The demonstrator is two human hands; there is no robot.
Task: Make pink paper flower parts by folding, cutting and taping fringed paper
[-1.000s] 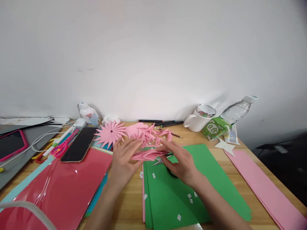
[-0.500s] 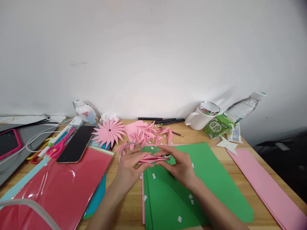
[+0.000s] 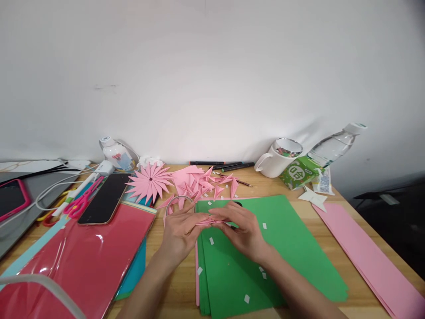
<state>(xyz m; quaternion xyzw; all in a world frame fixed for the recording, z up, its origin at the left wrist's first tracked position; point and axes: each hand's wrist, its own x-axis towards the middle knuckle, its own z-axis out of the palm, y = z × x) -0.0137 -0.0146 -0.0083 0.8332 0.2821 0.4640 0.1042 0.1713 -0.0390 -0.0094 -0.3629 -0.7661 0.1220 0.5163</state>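
Observation:
Between my two hands is a piece of folded pink paper (image 3: 210,221), mostly hidden by the fingers. My left hand (image 3: 181,230) pinches its left end between thumb and fingers. From the right, my right hand (image 3: 245,228) closes on the other end, its fingertips nearly meeting those of the left. Both hands hover over the upper left part of a stack of green paper (image 3: 282,252). A roll of clear tape (image 3: 181,197) stands just behind my left hand. Further back lie a spiky pink paper star (image 3: 151,179) and a pile of pink folded points (image 3: 199,181).
On the left are a black phone (image 3: 104,199), pink scissors (image 3: 83,199) and a red plastic-covered pack (image 3: 83,252). Along the back stand a white mug (image 3: 277,159), a green box (image 3: 299,173) and a tilted bottle (image 3: 335,146). Pink strips (image 3: 365,257) lie at right.
My right hand has moved slightly left, its fingers now covering more of the pink folded paper. The whole view has shifted a little.

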